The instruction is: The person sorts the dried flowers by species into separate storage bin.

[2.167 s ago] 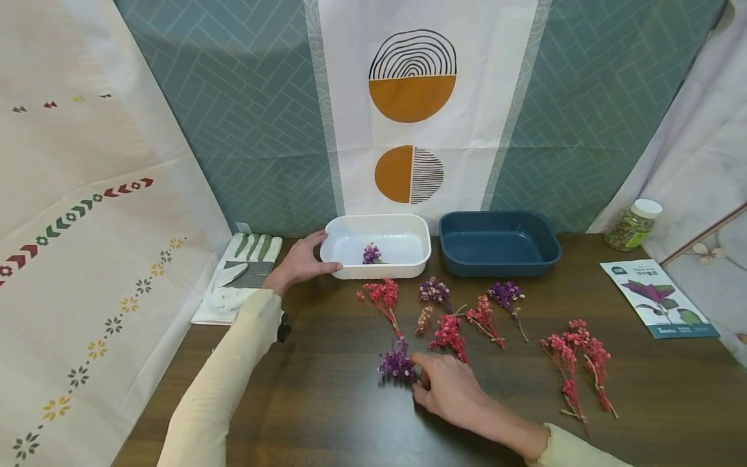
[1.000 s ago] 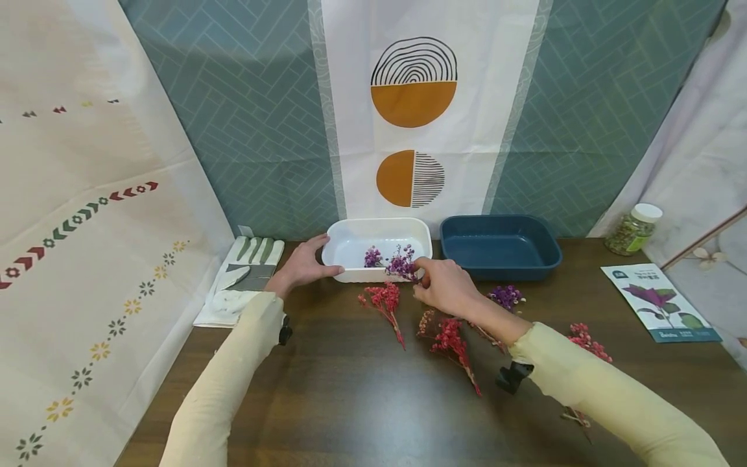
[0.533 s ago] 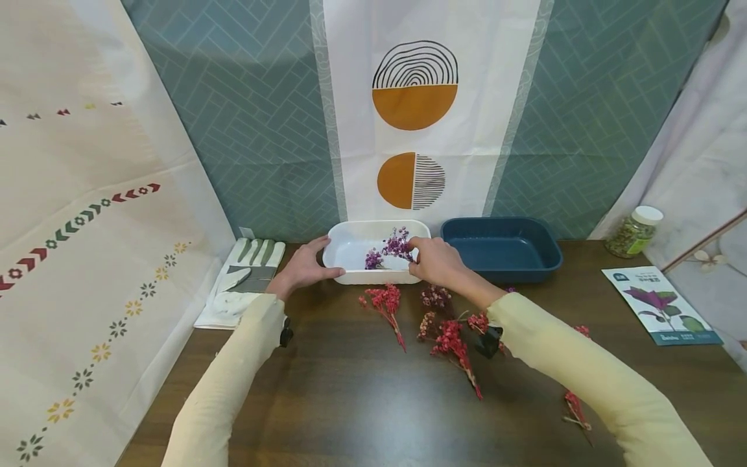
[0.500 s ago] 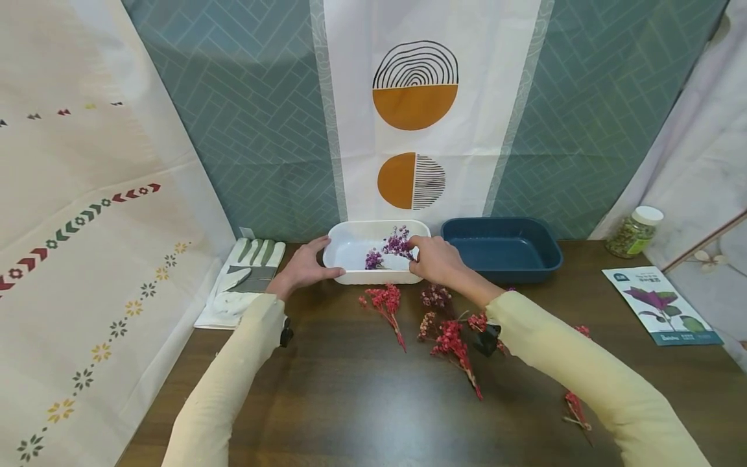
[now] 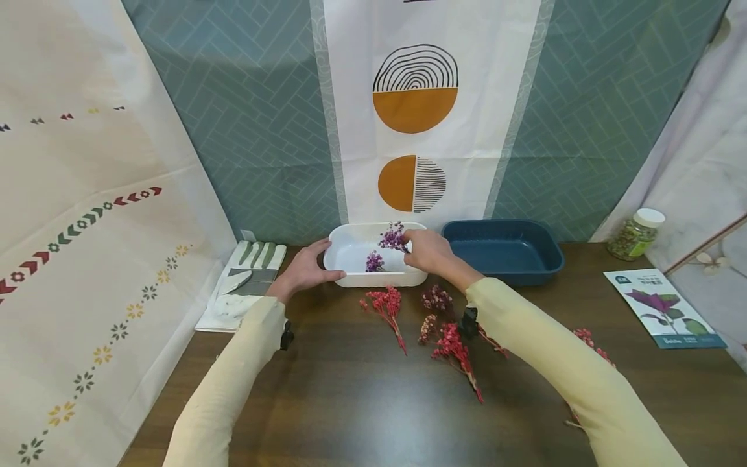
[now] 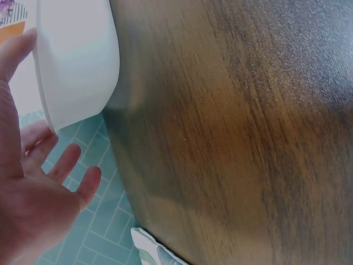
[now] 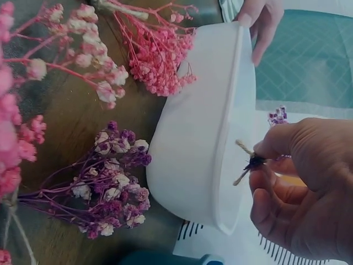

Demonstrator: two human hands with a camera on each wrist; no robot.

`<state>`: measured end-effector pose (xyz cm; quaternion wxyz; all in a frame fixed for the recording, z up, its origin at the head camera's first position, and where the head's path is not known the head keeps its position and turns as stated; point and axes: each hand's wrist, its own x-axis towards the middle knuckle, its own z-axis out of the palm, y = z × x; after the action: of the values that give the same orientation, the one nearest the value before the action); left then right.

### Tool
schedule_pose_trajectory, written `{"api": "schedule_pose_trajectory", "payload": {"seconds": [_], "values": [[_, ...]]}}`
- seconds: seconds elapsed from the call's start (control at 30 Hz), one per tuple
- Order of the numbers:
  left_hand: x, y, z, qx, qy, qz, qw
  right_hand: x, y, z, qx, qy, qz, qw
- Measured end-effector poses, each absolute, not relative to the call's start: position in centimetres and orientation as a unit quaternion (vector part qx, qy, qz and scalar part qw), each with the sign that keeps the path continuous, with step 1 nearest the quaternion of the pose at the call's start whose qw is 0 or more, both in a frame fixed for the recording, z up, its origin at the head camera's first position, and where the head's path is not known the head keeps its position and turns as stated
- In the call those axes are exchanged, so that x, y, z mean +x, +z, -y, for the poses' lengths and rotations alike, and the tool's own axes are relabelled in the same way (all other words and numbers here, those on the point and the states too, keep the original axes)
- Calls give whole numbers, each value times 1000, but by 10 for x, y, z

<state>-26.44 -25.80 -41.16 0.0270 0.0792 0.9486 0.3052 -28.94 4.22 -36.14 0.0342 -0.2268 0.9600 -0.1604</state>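
My right hand (image 5: pixel 430 251) pinches a small bunch of purple dried flowers (image 5: pixel 393 237) by its tied stems, above the white rectangular container (image 5: pixel 382 280). Twine ends (image 7: pixel 241 144) stick out beside the fingertips in the right wrist view. A second purple bunch (image 5: pixel 375 262) lies inside the container. At the container's left end my left hand (image 5: pixel 306 267) holds it, thumb on the front rim and fingers at the back corner; the outer fingers spread free in the left wrist view. In front lie a red bunch (image 5: pixel 388 303) and a purple-and-white bunch (image 5: pixel 436 298).
A dark blue container (image 5: pixel 496 279) stands right of the white one. Pink bunches (image 5: pixel 454 347) lie on the brown table (image 5: pixel 350 402), some partly under my right sleeve. Folded gloves (image 5: pixel 248 279) are at left; a leaflet (image 5: pixel 664 307) and a lidded jar (image 5: pixel 636 235) at right.
My right hand picked up the purple bunch from the table and carried it up over the white container, then slightly further back and left. The left hand stays at the container's end.
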Motion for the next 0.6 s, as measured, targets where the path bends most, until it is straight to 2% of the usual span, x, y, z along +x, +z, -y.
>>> {"api": "schedule_pose_trajectory", "payload": {"seconds": [0.6], "values": [[-265, -414, 259, 79, 300, -951, 22, -305, -377, -23, -209, -107, -969, 74]]}}
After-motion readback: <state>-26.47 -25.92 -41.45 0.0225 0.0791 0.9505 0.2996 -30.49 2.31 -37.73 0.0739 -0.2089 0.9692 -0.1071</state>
